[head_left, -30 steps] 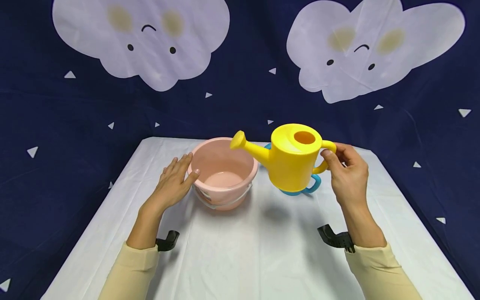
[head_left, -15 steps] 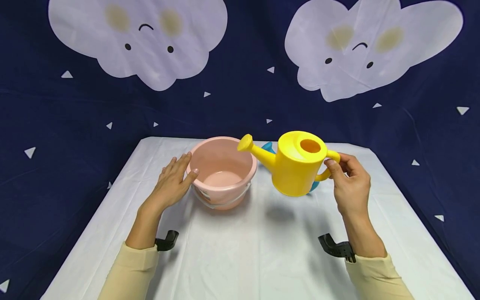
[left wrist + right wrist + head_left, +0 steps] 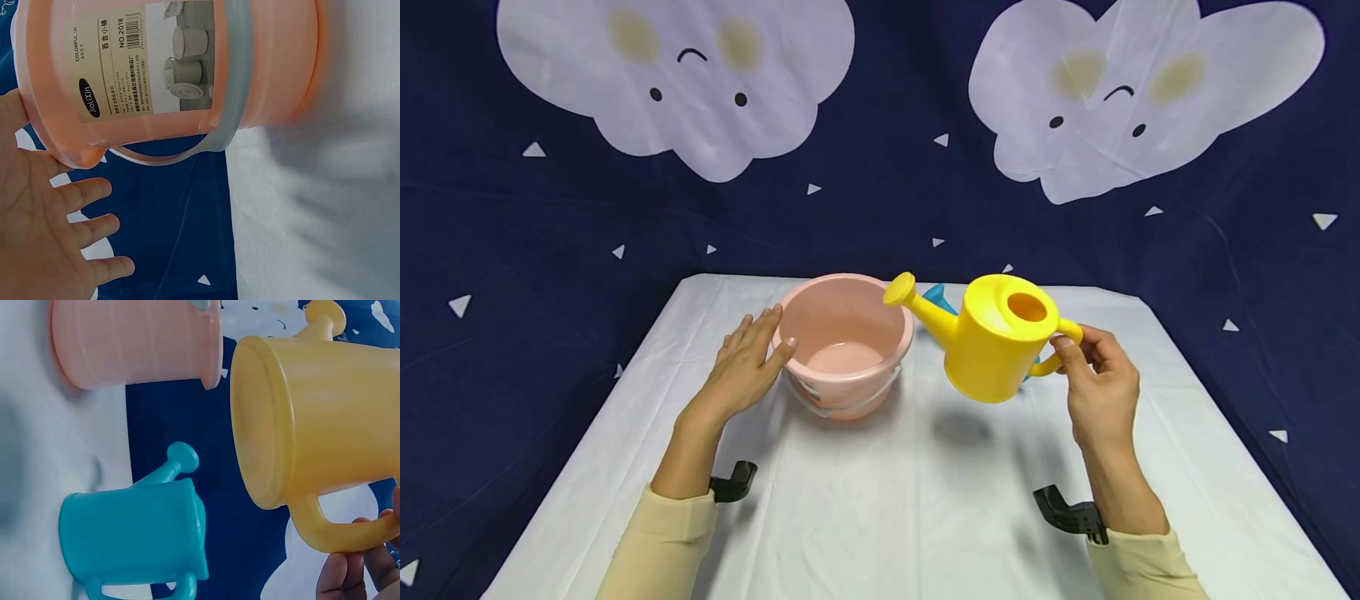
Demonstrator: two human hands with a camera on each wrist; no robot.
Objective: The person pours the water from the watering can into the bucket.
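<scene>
My right hand (image 3: 1093, 375) grips the handle of a yellow watering can (image 3: 996, 337) and holds it in the air, spout pointing left towards a pink bucket (image 3: 844, 343). The right wrist view shows the yellow watering can (image 3: 312, 425) from below, fingers (image 3: 350, 575) curled round its handle. A blue watering can (image 3: 134, 537) stands on the table behind it, mostly hidden in the head view. My left hand (image 3: 747, 367) rests with straight fingers against the bucket's left side; the left wrist view shows the left hand (image 3: 44, 237) by the labelled bucket (image 3: 181, 69).
A white cloth covers the table (image 3: 887, 508). A dark blue backdrop with white clouds (image 3: 677, 75) hangs behind it. The bucket looks empty inside. Bare cloth lies in front of the bucket and can.
The yellow watering can has moved down and a little to the right, coming lower in front of the blue can. The left hand and bucket have stayed put.
</scene>
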